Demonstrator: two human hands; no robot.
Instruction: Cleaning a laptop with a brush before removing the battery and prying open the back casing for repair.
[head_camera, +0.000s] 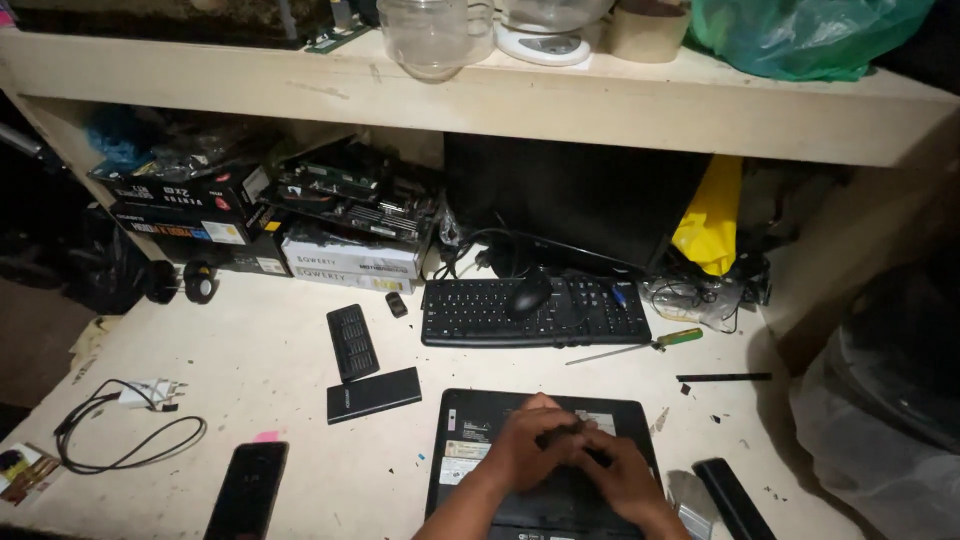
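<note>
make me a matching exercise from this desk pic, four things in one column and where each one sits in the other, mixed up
Things:
1. black computer mouse
2. screwdriver with green and yellow handle
3. black smartphone lying flat
4. upturned black laptop

Places:
A. under both hands, the left hand and the right hand
B. on top of the black keyboard
C. near the front left edge of the desk, by the coiled black cable
D. on the desk just right of the keyboard's front corner

Pairs: 1-B, 2-D, 3-C, 4-A
</note>
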